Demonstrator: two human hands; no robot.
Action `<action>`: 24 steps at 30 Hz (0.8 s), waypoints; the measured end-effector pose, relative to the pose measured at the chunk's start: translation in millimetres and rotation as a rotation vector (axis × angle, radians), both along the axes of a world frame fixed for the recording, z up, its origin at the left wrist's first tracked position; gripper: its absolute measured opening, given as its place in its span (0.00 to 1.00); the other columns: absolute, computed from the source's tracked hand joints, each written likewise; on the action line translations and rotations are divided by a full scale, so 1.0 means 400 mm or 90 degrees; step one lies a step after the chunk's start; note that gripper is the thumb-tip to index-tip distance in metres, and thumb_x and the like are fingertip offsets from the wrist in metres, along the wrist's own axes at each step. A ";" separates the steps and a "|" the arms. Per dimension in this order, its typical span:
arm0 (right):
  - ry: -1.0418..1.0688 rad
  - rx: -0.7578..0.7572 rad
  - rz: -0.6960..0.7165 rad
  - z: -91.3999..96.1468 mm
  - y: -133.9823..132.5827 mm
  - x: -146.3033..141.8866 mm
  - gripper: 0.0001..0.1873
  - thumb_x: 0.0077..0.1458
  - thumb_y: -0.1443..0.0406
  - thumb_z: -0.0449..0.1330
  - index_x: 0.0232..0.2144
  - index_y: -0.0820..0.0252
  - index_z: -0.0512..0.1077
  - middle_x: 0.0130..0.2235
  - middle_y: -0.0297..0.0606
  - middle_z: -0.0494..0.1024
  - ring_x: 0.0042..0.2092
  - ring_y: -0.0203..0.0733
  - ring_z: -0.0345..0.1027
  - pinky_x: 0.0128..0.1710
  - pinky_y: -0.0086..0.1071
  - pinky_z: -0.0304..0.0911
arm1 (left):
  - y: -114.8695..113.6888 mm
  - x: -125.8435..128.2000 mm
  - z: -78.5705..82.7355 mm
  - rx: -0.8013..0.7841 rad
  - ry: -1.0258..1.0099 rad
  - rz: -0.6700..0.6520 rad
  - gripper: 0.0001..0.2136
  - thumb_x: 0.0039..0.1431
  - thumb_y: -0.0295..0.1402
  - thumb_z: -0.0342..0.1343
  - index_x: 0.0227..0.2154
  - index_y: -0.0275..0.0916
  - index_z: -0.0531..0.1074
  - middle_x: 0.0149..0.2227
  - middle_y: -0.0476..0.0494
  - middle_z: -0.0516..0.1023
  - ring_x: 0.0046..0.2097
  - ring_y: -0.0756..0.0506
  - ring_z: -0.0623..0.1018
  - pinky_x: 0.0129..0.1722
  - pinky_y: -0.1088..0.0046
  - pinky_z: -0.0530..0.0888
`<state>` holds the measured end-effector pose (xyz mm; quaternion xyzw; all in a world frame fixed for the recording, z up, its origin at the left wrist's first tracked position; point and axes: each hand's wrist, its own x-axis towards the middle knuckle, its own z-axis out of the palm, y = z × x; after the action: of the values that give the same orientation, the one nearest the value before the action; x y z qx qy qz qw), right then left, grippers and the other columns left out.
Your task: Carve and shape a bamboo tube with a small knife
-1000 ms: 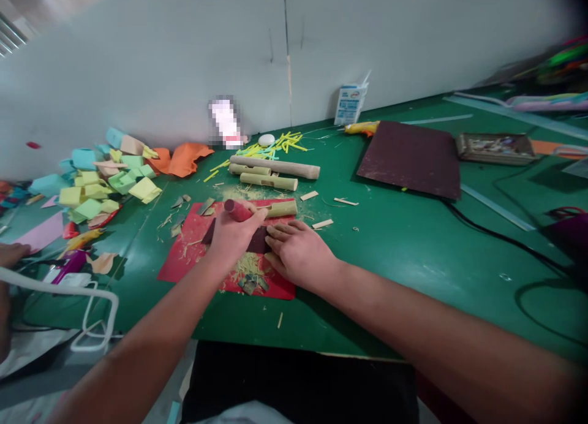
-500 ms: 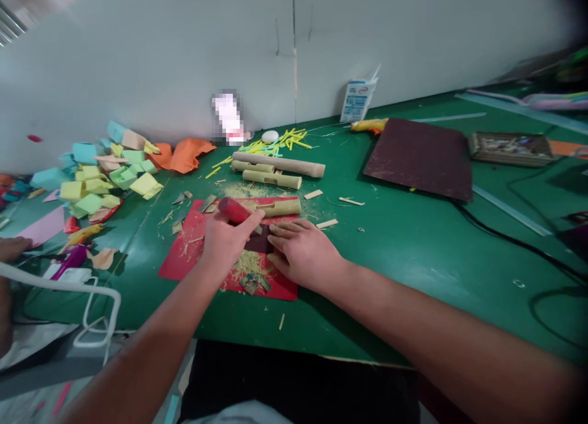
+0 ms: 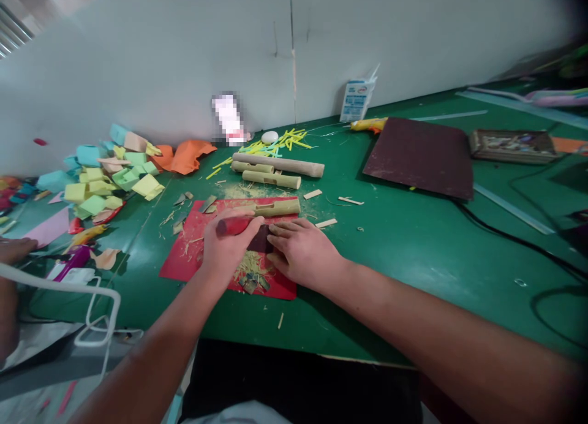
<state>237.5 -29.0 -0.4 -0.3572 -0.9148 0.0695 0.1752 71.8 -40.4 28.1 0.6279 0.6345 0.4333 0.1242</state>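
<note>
My left hand (image 3: pixel 225 243) is closed round a red cylinder (image 3: pixel 233 225) that looks like a tool handle; its far end is hidden by my fingers. Under that hand lies a small dark brown sheet (image 3: pixel 260 239), possibly sandpaper. My right hand (image 3: pixel 305 249) rests flat, fingers stretched out, with its fingertips on the sheet's right edge. Just behind both hands, a notched bamboo tube (image 3: pixel 282 207) lies on a red mat (image 3: pixel 177 261). Pale shavings (image 3: pixel 250 263) and dark bark chips (image 3: pixel 252 283) are scattered on the mat in front of the sheet.
Behind the mat lie more bamboo tubes (image 3: pixel 275 179) and yellow paper strips (image 3: pixel 294 139). Folded paper pieces (image 3: pixel 98 182) are heaped left. A large dark brown sheet (image 3: pixel 420 157) and a small tray (image 3: pixel 512 147) sit right. Another person's hand (image 3: pixel 16 250) shows at far left.
The red cylinder has tipped down from a raised slant to lie nearly level, my left hand turning with it. My right hand has stayed in place.
</note>
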 end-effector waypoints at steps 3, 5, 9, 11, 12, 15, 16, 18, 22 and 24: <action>-0.001 -0.001 0.002 0.000 0.001 0.000 0.18 0.58 0.61 0.56 0.44 0.66 0.76 0.50 0.46 0.77 0.53 0.49 0.68 0.54 0.42 0.56 | 0.000 0.000 -0.016 0.028 0.020 0.013 0.05 0.52 0.38 0.62 0.31 0.44 0.77 0.35 0.47 0.81 0.41 0.44 0.79 0.50 0.65 0.74; 0.001 -0.001 0.004 -0.001 0.002 0.000 0.17 0.57 0.61 0.56 0.44 0.66 0.76 0.50 0.46 0.77 0.52 0.50 0.68 0.53 0.42 0.56 | -0.001 0.003 -0.020 0.041 0.019 0.020 0.04 0.51 0.36 0.63 0.30 0.44 0.77 0.35 0.48 0.81 0.40 0.44 0.80 0.49 0.65 0.75; 0.007 -0.003 0.007 -0.001 0.002 0.001 0.17 0.57 0.61 0.56 0.43 0.67 0.76 0.51 0.45 0.77 0.52 0.49 0.69 0.53 0.41 0.56 | -0.004 0.009 -0.018 0.040 0.011 0.016 0.04 0.50 0.34 0.63 0.30 0.44 0.77 0.34 0.49 0.81 0.39 0.45 0.80 0.47 0.66 0.76; 0.003 -0.007 0.005 0.000 0.001 0.000 0.18 0.57 0.61 0.55 0.44 0.66 0.76 0.51 0.45 0.77 0.52 0.49 0.69 0.53 0.41 0.56 | -0.004 0.010 -0.017 0.035 0.012 0.016 0.03 0.50 0.34 0.63 0.29 0.44 0.77 0.34 0.49 0.81 0.39 0.44 0.80 0.48 0.65 0.76; -0.001 -0.010 0.003 0.001 0.001 0.000 0.18 0.57 0.61 0.55 0.43 0.66 0.76 0.50 0.45 0.77 0.51 0.49 0.69 0.53 0.41 0.56 | -0.004 0.010 -0.017 0.035 0.014 0.017 0.03 0.50 0.34 0.63 0.29 0.44 0.76 0.34 0.49 0.81 0.40 0.44 0.80 0.48 0.65 0.76; -0.006 -0.015 0.004 0.004 0.001 0.000 0.17 0.57 0.61 0.55 0.42 0.66 0.76 0.49 0.45 0.77 0.51 0.49 0.69 0.53 0.41 0.56 | -0.005 0.009 -0.016 0.027 0.016 0.020 0.04 0.50 0.36 0.63 0.29 0.43 0.76 0.34 0.49 0.81 0.39 0.44 0.80 0.47 0.66 0.76; -0.006 -0.016 0.005 0.005 0.002 0.000 0.16 0.57 0.61 0.55 0.42 0.66 0.76 0.49 0.45 0.78 0.50 0.49 0.69 0.52 0.41 0.56 | -0.006 0.010 -0.013 0.018 0.014 0.016 0.04 0.50 0.36 0.63 0.29 0.43 0.76 0.34 0.49 0.81 0.39 0.44 0.80 0.46 0.66 0.76; -0.006 -0.018 0.007 0.006 0.002 0.000 0.16 0.57 0.61 0.55 0.42 0.65 0.76 0.48 0.44 0.78 0.50 0.49 0.69 0.52 0.41 0.56 | -0.008 0.011 -0.006 -0.007 0.012 -0.005 0.05 0.51 0.38 0.63 0.29 0.44 0.76 0.33 0.49 0.81 0.38 0.45 0.80 0.43 0.68 0.76; -0.010 -0.012 0.008 0.005 0.001 0.000 0.17 0.57 0.61 0.55 0.43 0.66 0.76 0.49 0.45 0.78 0.50 0.49 0.69 0.53 0.41 0.56 | -0.010 0.015 0.012 -0.050 0.036 -0.045 0.05 0.54 0.38 0.59 0.29 0.44 0.76 0.32 0.50 0.81 0.38 0.45 0.79 0.41 0.69 0.75; -0.013 -0.010 0.007 0.004 0.001 0.001 0.18 0.57 0.61 0.55 0.43 0.67 0.76 0.50 0.46 0.77 0.51 0.50 0.68 0.52 0.41 0.56 | -0.008 0.015 0.017 -0.063 0.043 -0.045 0.04 0.55 0.37 0.58 0.30 0.44 0.76 0.34 0.49 0.81 0.39 0.44 0.79 0.42 0.68 0.75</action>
<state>237.8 -28.6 1.3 -0.3543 -0.9179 0.0738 0.1627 77.7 -43.6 34.9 0.6572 0.6367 0.3750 0.1486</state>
